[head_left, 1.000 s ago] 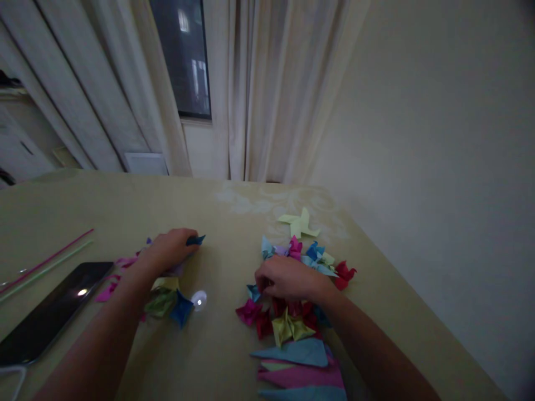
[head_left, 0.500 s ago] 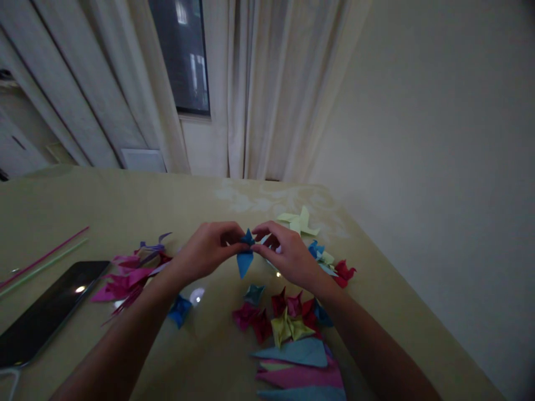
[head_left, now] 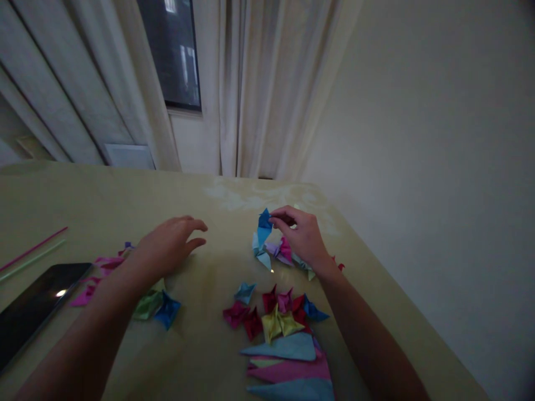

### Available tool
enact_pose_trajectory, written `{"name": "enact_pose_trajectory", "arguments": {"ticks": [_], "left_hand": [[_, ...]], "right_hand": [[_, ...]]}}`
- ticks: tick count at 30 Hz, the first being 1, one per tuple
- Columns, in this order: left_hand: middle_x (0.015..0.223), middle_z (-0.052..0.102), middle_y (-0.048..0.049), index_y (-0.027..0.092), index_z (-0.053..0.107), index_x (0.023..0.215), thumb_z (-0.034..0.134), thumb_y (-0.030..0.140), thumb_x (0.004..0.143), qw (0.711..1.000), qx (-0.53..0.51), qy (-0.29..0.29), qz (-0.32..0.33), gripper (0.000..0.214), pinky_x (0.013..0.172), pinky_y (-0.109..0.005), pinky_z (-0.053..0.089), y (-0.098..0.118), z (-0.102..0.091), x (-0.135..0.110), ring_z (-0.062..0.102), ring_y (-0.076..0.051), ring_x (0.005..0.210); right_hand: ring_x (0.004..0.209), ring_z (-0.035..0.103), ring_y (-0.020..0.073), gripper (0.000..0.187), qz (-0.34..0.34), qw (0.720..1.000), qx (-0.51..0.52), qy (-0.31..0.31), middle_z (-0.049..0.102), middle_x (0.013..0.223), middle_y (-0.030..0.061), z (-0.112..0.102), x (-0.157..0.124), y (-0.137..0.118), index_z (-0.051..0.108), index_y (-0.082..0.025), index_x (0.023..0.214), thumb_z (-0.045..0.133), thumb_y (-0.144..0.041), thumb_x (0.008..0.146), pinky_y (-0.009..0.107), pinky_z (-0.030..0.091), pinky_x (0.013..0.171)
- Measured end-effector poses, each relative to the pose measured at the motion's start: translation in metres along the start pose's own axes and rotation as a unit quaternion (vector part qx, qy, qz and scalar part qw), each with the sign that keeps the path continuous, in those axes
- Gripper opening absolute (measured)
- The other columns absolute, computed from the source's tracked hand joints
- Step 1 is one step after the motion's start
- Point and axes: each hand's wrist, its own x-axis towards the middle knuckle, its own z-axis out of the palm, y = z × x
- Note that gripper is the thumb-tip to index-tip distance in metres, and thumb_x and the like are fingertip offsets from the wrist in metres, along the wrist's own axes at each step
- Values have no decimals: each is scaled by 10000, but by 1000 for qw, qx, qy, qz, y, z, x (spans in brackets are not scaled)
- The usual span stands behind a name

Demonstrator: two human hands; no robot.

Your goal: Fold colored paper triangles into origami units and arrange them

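My right hand (head_left: 298, 228) pinches a blue folded-paper piece (head_left: 264, 227) between thumb and fingertips, raised at the far middle of the table. Just below it lie a light blue folded-paper piece (head_left: 259, 253) and a purple and pink one (head_left: 282, 250); my right hand partly covers others there. To the left, my left hand (head_left: 173, 242) is empty, thumb and fingers apart, above the table. Beneath my left forearm are pink folded papers (head_left: 109, 264), a green one (head_left: 149, 302) and a dark blue one (head_left: 168, 309).
Nearer me sits a cluster of small folded-paper pieces (head_left: 278, 323) in red, yellow and blue. Long pointed folded papers (head_left: 288, 367) are stacked in front of it. At left lie a phone (head_left: 37, 312), a pink stick (head_left: 35, 248) and a green stick (head_left: 35, 260).
My left hand has let go of the blue paper piece and moved left, its fingers apart. My right hand has carried the piece slightly right and away from me.
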Motion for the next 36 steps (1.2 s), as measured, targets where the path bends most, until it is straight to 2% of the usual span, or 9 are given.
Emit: {"name": "enact_pose_trajectory", "arguments": {"ticks": [2, 5, 7, 11, 16, 19, 24, 28, 36], "left_hand": [[1186, 764, -135, 231, 773, 1091, 639, 367, 806, 993, 94, -54, -41, 343, 976, -459, 521, -25, 2, -2, 698, -353, 1123], [1170, 764, -157, 233, 773, 1069, 627, 330, 788, 975, 144, -132, -110, 332, 864, -446, 539, -46, 6, -4, 716, -367, 1070], [1146, 770, -152, 233, 777, 1031, 611, 291, 777, 967, 142, -166, -133, 309, 813, -425, 534, -49, 7, -4, 727, -355, 1024], [1015, 782, -121, 219, 775, 890, 614, 248, 759, 962, 124, -206, -127, 210, 770, -373, 506, -45, 8, -1, 731, -310, 940], [998, 773, -117, 224, 781, 878, 626, 280, 793, 973, 102, -176, -113, 185, 766, -371, 489, -46, 12, 3, 718, -298, 901], [1049, 771, -124, 232, 784, 913, 622, 309, 818, 980, 94, -152, -90, 203, 799, -377, 489, -45, 12, 3, 714, -307, 956], [1086, 764, -112, 246, 764, 934, 577, 372, 883, 984, 91, -136, -67, 231, 824, -397, 481, -29, 4, 0, 706, -318, 1004], [1095, 742, -121, 214, 711, 955, 532, 347, 908, 989, 76, -117, -48, 228, 839, -394, 476, -20, 2, -2, 692, -314, 1039], [1043, 702, -125, 204, 616, 884, 488, 353, 923, 995, 30, -92, -13, 201, 803, -350, 469, -12, 4, -1, 681, -262, 927]], "right_hand": [[757, 723, 172, 104, 15, 999, -31, -8, 784, 841, 29, -2, 3, 12, 775, -196, 948, 683, -238, 924, 293, 543, 759], [763, 724, 169, 91, 38, 997, -66, -30, 782, 832, 24, 2, 6, 31, 760, -191, 952, 677, -194, 917, 287, 533, 767], [776, 728, 165, 79, 51, 994, -86, -33, 784, 850, 22, 6, 6, 40, 741, -194, 950, 685, -166, 902, 278, 532, 770], [789, 737, 174, 70, 71, 988, -135, -27, 784, 846, 15, 13, 4, 51, 723, -215, 904, 712, -150, 882, 273, 521, 760], [779, 739, 170, 75, 81, 984, -153, -46, 775, 892, 19, 16, 2, 53, 720, -214, 906, 701, -142, 904, 267, 507, 744], [754, 724, 150, 79, 83, 980, -171, -55, 750, 979, 41, 17, 2, 55, 721, -196, 899, 706, -119, 892, 261, 500, 749], [789, 708, 166, 99, 94, 972, -200, -76, 748, 918, 38, 19, 2, 59, 724, -194, 887, 690, -101, 884, 258, 473, 739], [860, 718, 192, 127, 107, 965, -219, -101, 776, 908, 41, 19, 1, 60, 733, -196, 910, 674, -89, 878, 262, 463, 760], [900, 708, 213, 102, 107, 947, -271, -137, 791, 960, 55, 20, 1, 56, 750, -201, 942, 685, -143, 889, 275, 447, 772]]}}
